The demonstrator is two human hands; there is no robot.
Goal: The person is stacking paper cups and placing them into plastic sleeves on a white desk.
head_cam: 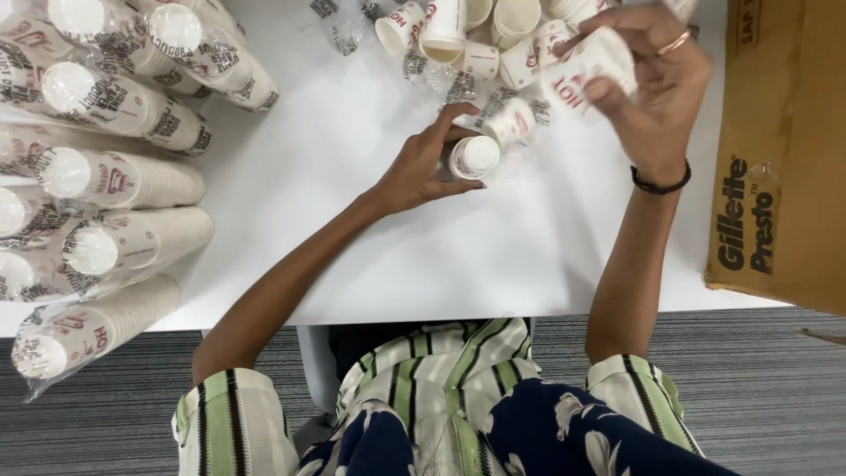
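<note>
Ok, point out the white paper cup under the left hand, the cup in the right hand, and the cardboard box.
White paper cup (476, 156), head view, round base.
Raised paper cup (589, 63), head view, printed side.
Brown cardboard box (793, 115), head view, top face.

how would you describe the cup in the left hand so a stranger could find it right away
Start at the white table and go to its middle, just below the loose cups along the far edge. There the left hand grips a small cup stack lying on its side, white base toward the camera; unlike the scattered cups, it is held.
</note>
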